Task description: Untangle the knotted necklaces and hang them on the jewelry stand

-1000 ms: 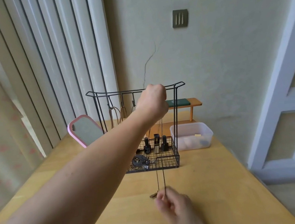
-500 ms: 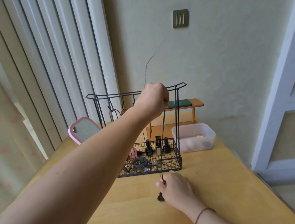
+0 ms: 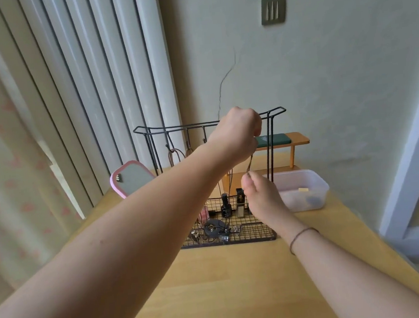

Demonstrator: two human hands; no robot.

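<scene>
Left hand (image 3: 237, 131) fisted on cord (image 3: 249, 164) up at stand (image 3: 270, 153) top bar. Right hand (image 3: 261, 197) below, pinching the cord's lower part over the stand's mesh tray

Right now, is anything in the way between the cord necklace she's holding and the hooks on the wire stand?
Nothing visible blocks it. The left hand holds the cord necklace up at the wire stand top bar, with the right hand pinching it lower. The hook there is hidden behind the left hand.
</scene>
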